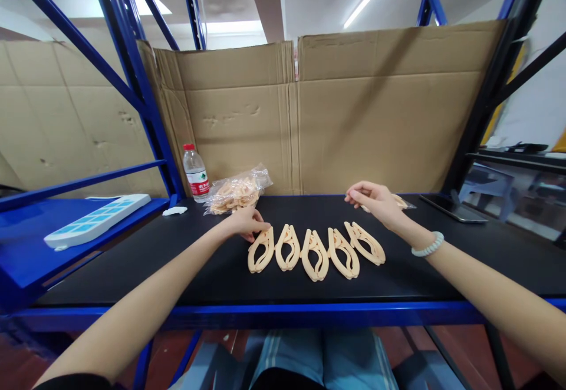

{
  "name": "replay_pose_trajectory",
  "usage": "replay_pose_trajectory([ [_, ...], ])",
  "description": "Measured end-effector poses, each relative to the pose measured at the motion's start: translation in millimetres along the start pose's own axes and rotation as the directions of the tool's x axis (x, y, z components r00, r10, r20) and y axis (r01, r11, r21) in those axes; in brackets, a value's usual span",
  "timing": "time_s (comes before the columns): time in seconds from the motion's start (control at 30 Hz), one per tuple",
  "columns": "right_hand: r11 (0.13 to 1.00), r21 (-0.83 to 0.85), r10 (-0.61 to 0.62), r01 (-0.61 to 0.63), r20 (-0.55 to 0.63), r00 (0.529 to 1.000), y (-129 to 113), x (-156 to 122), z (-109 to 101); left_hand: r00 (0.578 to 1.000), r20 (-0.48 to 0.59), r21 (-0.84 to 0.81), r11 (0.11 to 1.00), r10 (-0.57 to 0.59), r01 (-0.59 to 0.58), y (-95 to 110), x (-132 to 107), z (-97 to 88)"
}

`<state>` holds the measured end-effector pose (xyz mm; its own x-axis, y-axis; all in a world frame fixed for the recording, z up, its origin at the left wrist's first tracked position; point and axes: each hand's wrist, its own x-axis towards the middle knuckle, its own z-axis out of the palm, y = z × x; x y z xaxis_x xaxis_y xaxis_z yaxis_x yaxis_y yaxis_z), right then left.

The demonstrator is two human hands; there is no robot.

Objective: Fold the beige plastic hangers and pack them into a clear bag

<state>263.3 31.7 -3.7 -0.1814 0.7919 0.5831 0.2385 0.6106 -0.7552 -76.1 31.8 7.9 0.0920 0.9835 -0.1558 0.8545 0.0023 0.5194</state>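
Several beige plastic clip pieces (315, 253) lie in a row on the black bench top (177, 260). My left hand (246, 222) rests on the top end of the leftmost piece (260, 250), fingers curled down on it. My right hand (375, 201) hovers just behind the rightmost piece (365, 241), fingers pinched on the edge of a clear plastic bag (401, 202) that holds a beige piece. A white bead bracelet (427, 244) sits on my right wrist.
A clear bag of more beige pieces (236, 192) and a water bottle (196, 173) stand at the back left. A phone (453, 208) lies at the right. A white and blue tray (91, 220) lies on the blue shelf. Cardboard sheets (345, 113) wall the back.
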Motion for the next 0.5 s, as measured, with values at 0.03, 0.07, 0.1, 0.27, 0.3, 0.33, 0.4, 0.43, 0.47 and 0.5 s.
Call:
replay_pose_trajectory([
  [0.03,0.995,-0.095,-0.036,0.041,0.060,0.998,-5,-7,1,0.995,-0.091,0.096,0.995,0.047,-0.038,0,-8,2.9],
  [0.07,0.976,-0.195,-0.068,0.093,0.132,0.989,-10,-17,2,0.967,-0.210,0.191,0.976,0.144,-0.104,0,-17,7.5],
  [0.1,0.944,-0.293,-0.088,0.149,0.211,0.974,-16,-28,3,0.920,-0.299,0.252,0.951,0.251,-0.178,0,-28,13.7],
  [0.27,0.774,-0.555,0.017,0.306,0.501,0.865,-41,-83,20,0.797,-0.175,0.372,0.789,0.578,-0.489,8,-86,58.4],
  [0.3,0.757,-0.580,0.056,0.302,0.517,0.854,-43,-90,25,0.803,-0.118,0.387,0.771,0.585,-0.505,10,-93,65.8],
  [0.33,0.745,-0.600,0.091,0.292,0.526,0.846,-44,-95,30,0.817,-0.050,0.390,0.764,0.575,-0.514,13,-98,71.5],
  [0.4,0.740,-0.619,0.159,0.264,0.543,0.825,-42,-101,38,0.848,0.048,0.391,0.772,0.527,-0.502,19,-100,78.2],
  [0.43,0.745,-0.619,0.187,0.249,0.552,0.813,-41,-102,41,0.860,0.078,0.391,0.778,0.504,-0.492,21,-99,79.4],
  [0.47,0.754,-0.613,0.208,0.234,0.561,0.801,-39,-101,43,0.868,0.096,0.392,0.783,0.487,-0.483,23,-97,79.7],
  [0.5,0.764,-0.606,0.221,0.221,0.568,0.793,-38,-100,44,0.873,0.108,0.393,0.786,0.476,-0.478,25,-95,79.3],
])
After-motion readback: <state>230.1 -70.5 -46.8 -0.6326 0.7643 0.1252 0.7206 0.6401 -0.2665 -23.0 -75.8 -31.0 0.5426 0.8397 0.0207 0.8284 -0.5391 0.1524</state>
